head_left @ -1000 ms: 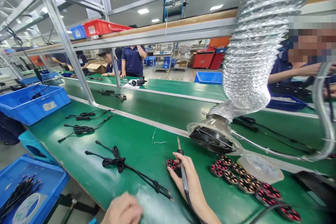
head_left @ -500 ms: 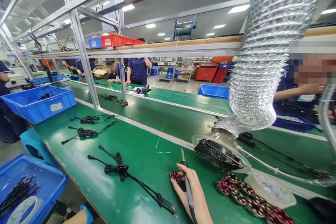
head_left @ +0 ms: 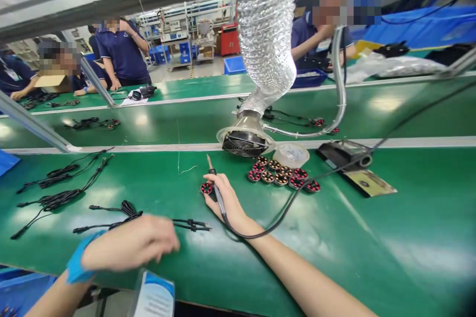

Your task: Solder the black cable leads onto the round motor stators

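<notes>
My right hand (head_left: pixel 229 202) grips a soldering iron (head_left: pixel 218 197), its tip pointing up and away from me. Its fingertips also touch a small round motor stator (head_left: pixel 206 188) with red coils. My left hand (head_left: pixel 137 241), smeared by motion and wearing a blue wristband (head_left: pixel 80 257), passes over the near side of a tied black cable (head_left: pixel 128 212). Whether its fingers hold anything is unclear. The cable's bare wire ends (head_left: pixel 204 227) lie between the two hands. A thin solder wire (head_left: pixel 188 169) hangs down behind the stator.
Several stators (head_left: pixel 280 173) sit grouped on the right, by a round translucent dish (head_left: pixel 292 154). Behind them stands a fume fan (head_left: pixel 243 142) on a foil duct (head_left: pixel 266 29). An iron stand (head_left: pixel 345 153) is farther right; more cables (head_left: pixel 61 199) lie left. Co-workers are across the bench.
The view has swung right and down. My left hand has come in over the cable from the lower left. My right hand still holds the soldering iron beside the stator.
</notes>
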`<state>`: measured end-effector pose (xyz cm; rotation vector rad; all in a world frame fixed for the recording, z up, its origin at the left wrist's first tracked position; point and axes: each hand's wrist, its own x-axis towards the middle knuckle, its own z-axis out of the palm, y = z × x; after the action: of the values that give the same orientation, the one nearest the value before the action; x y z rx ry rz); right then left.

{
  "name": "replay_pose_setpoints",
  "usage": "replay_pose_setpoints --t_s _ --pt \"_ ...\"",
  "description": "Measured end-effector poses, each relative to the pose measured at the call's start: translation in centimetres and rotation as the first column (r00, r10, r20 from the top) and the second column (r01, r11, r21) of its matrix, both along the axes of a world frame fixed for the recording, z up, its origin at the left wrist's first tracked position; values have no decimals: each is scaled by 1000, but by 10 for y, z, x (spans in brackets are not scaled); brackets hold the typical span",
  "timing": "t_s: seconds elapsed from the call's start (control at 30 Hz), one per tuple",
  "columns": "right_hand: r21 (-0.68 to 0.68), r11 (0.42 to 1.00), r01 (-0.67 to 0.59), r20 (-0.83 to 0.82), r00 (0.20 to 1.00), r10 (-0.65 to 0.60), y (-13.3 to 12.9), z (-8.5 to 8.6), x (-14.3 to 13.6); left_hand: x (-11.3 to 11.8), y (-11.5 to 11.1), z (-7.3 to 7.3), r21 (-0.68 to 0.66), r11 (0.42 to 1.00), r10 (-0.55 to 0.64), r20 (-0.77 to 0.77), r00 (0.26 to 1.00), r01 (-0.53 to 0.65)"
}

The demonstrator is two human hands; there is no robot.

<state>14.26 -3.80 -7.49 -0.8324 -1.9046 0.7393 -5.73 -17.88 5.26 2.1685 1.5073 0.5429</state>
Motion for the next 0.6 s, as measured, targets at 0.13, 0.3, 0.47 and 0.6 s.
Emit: replay_pose_setpoints --t_s 0.13,0.3,0.47,0.6 --pt "-8 1000 -5 -29 1000 4 0 0 0 16 104 -24 86 996 -13 -120 993 23" --pt "-3 1000 -16 -37 999 15 2 -2 1 32 140 -59 97 995 24 -171 985 -7" --pt "-29 999 -21 -41 999 20 3 -3 1 26 136 -66 102 995 22 -146 989 -7" --pt "-41 999 -20 -43 999 18 3 -3 1 29 138 -70 70 995 73 -94 993 -66"
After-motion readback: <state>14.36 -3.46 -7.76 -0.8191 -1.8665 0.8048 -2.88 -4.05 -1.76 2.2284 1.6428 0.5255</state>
